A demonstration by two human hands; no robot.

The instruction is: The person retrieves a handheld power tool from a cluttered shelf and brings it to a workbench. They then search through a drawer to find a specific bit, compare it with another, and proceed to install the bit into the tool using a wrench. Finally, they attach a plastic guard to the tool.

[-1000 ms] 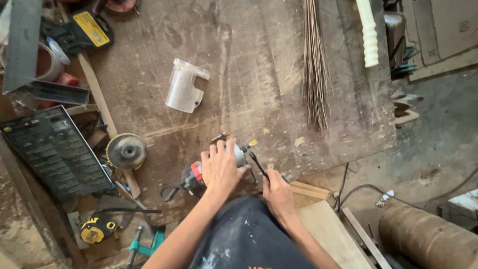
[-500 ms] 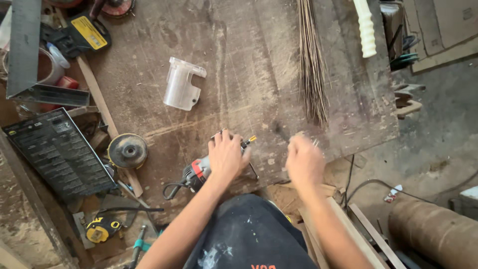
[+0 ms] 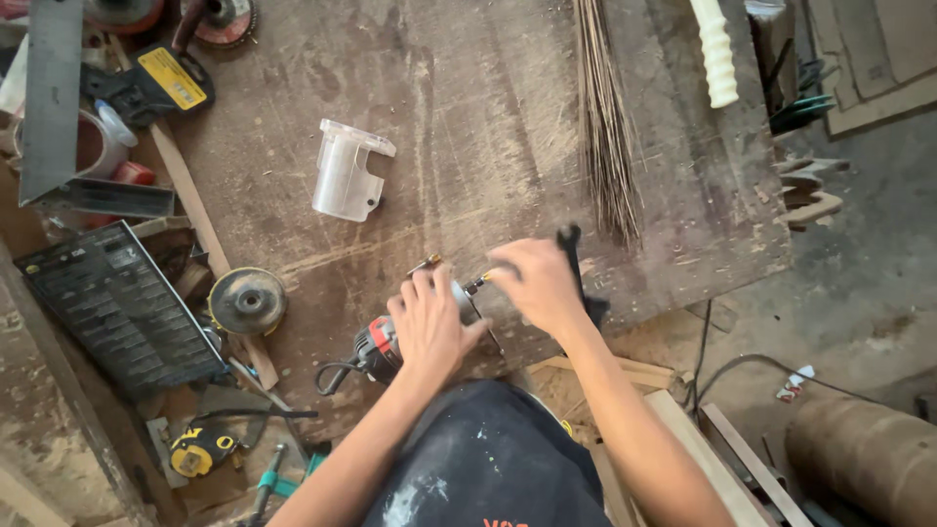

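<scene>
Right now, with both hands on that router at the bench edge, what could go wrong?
The right hand brings a dark wrench to the bit end of the trim router; a slip could drive knuckles into the bit. Its cord trails off; whether it is plugged in cannot be told. The left hand alone steadies the router near the workbench edge; it could roll off.

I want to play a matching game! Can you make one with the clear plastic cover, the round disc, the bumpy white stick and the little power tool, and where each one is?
Things:
1. clear plastic cover
2. round grinding disc
3. bumpy white stick
4. small power tool

Places:
A. under the left hand
B. top right of the bench
C. lying alone mid-bench
D. left bench edge, beside the dark bit case

Pairs: 1-C, 2-D, 3-B, 4-A
</scene>
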